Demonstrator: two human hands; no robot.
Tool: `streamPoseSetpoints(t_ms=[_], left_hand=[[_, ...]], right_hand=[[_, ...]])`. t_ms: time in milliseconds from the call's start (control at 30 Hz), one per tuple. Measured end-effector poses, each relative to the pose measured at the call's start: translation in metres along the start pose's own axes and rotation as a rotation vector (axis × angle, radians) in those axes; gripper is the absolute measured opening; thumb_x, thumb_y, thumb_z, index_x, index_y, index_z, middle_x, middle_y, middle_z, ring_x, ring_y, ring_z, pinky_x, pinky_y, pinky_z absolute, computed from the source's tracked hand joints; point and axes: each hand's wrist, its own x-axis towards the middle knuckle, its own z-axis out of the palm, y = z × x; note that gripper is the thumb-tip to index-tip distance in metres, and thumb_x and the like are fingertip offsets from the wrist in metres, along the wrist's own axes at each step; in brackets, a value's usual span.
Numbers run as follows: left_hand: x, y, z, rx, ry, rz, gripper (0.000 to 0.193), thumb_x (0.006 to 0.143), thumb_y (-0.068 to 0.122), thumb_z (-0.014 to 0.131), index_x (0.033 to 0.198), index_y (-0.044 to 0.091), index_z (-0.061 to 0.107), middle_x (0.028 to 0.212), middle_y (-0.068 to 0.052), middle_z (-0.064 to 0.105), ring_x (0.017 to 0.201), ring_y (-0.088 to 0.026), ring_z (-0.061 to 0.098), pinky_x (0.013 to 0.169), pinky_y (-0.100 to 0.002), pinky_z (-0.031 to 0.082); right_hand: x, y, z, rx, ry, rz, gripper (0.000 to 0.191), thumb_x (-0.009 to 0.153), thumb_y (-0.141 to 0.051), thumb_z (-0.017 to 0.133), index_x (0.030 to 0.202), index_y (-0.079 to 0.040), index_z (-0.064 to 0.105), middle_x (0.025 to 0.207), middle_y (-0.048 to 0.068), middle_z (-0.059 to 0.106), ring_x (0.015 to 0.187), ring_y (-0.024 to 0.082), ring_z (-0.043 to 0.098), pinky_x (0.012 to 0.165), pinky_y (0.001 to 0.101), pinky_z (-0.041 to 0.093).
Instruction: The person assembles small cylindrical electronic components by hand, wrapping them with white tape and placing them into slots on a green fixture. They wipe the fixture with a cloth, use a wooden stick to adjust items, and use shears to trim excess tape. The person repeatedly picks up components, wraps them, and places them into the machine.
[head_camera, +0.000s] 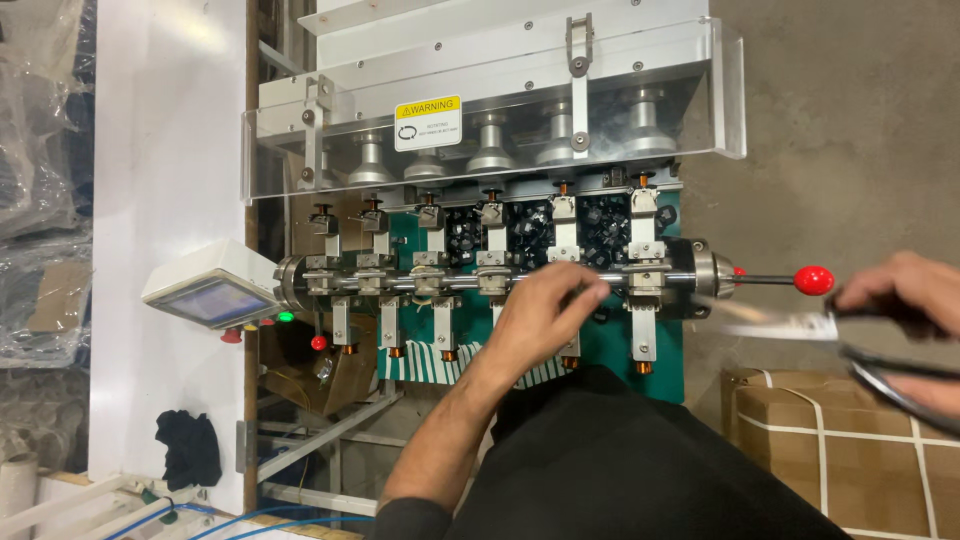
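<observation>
**Reaching into the winding shaft with scissors close by**

Left hand (545, 315) rests on the horizontal shaft (500, 282), fingers curled together among the clamps. Right hand (905, 300) grips open scissors (860, 345); blades near the red-knobbed lever (812, 280) could nick fingers or wire.

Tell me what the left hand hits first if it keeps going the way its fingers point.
Probably the clamp block on the horizontal shaft: the left hand points up-right along the shaft, fingertips just short of it. Depth is unclear.

Right hand (905, 300) and scissors (880, 350) blurred, edge-cropped.
</observation>
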Motion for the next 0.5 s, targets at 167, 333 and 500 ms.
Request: streamPoseSetpoints(t_ms=[167,333,500], left_hand=[[0.081,0.004,0.034,0.351,0.244,-0.026,0.028,0.093,0.035,0.069,0.091,0.008,0.077,0.095,-0.011,0.07,0.088,-0.032,0.069,0.074,-0.046,0.055],[0.1,-0.013,0.056,0.42,0.185,-0.125,0.031,0.086,0.035,0.073,0.089,0.004,0.074,0.099,-0.015,0.065,0.087,-0.032,0.07,0.076,-0.047,0.056],[0.101,-0.015,0.06,0.367,0.268,-0.129,0.022,0.091,0.025,0.067,0.09,0.004,0.073,0.103,-0.012,0.065,0.086,-0.031,0.07,0.076,-0.046,0.056]], right_hand=[[0.124,-0.031,-0.034,-0.526,-0.236,0.068,0.077,0.065,-0.053,0.084,0.128,-0.017,0.058,0.122,0.006,0.065,0.11,0.023,0.068,0.091,0.0391,0.057],[0.162,-0.082,-0.016,-0.469,-0.411,0.044,0.069,0.076,-0.056,0.079,0.126,-0.016,0.054,0.12,0.007,0.066,0.111,0.025,0.068,0.097,0.038,0.056],[0.158,-0.118,-0.017,-0.446,-0.367,0.004,0.053,0.081,-0.046,0.078,0.122,-0.018,0.059,0.104,0.009,0.074,0.096,0.027,0.072,0.085,0.0416,0.058]])
